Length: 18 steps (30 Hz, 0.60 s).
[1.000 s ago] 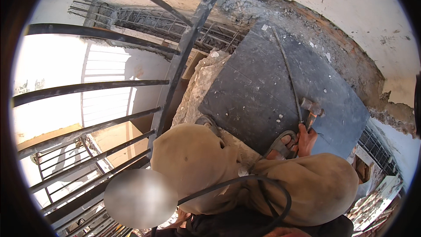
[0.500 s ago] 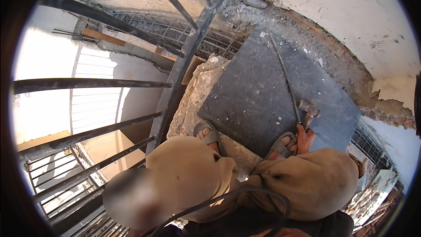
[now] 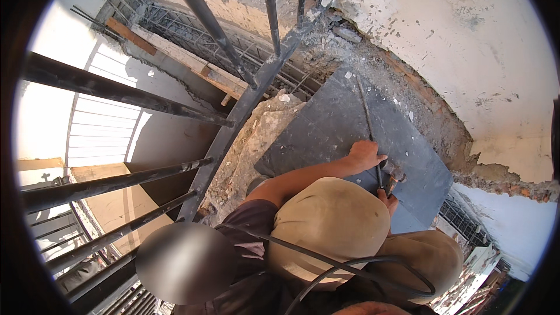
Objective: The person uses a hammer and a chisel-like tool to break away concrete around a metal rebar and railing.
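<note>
A long, thin metal rod (image 3: 363, 105) lies over a dark grey sheet (image 3: 315, 119). My left hand (image 3: 363, 155) reaches across from the left, past my knee, and is closed around the rod at its lower half. Below it, my right hand (image 3: 389, 200) grips the near end of the rod together with the short handle of a hammer (image 3: 395, 171). The hammer's metal head points up, just right of the rod. My knee partly covers the right wrist, and the left fingers are partly hidden under the hand.
Black metal railing bars (image 3: 204, 114) stand on the left. Broken masonry edge (image 3: 245, 140) borders the sheet. Exposed rebar cages (image 3: 192, 32) run behind, and a chipped wall (image 3: 461, 35) rises on the right. A black cable (image 3: 315, 251) loops over my lap.
My left arm has come in from the lower left and its hand has closed on the rod. The right hand still holds the hammer and the rod's end. The view has shifted slightly.
</note>
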Each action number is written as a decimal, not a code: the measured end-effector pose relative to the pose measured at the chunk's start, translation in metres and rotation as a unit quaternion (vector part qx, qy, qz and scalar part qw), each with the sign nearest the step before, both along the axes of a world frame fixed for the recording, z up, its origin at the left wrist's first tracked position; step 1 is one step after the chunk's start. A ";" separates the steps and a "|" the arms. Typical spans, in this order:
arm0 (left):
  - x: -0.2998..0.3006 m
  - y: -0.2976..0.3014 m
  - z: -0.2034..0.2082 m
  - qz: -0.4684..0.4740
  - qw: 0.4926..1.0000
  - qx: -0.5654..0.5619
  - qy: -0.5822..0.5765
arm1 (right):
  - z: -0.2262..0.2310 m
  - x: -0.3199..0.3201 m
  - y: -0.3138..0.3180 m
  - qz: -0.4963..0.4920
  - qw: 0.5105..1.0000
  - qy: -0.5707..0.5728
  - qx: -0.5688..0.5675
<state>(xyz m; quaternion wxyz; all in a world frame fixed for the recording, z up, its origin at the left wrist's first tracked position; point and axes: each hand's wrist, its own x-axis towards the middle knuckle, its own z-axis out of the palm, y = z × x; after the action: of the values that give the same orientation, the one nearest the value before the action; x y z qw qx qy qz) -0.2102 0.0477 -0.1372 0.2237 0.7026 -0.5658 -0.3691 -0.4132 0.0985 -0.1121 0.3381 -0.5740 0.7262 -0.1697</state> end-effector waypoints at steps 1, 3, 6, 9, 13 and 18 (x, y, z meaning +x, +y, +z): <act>-0.002 -0.002 -0.004 0.013 1.000 -0.009 0.011 | 0.003 0.002 0.002 -0.001 1.000 0.012 -0.018; -0.003 -0.005 -0.013 0.042 0.998 -0.025 0.030 | 0.002 0.001 0.002 -0.014 1.000 0.021 0.006; 0.001 -0.004 -0.027 0.054 0.998 -0.009 0.026 | 0.003 0.016 0.007 0.000 0.999 -0.003 0.044; 0.007 -0.005 -0.004 0.118 0.990 0.010 0.080 | 0.008 0.007 0.003 -0.008 0.999 0.021 0.025; 0.035 0.004 -0.020 0.222 0.935 0.042 0.272 | 0.000 0.013 0.002 0.022 0.999 0.039 0.007; 0.068 0.034 0.006 0.309 0.683 0.108 0.653 | -0.022 -0.013 -0.003 -0.011 0.998 -0.029 0.057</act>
<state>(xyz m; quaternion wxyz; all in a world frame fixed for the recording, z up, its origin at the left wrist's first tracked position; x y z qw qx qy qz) -0.1419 0.0813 -0.1309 0.5602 0.4375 0.0165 -0.7032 -0.4265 0.0958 -0.1340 0.3898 -0.5403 0.7309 -0.1483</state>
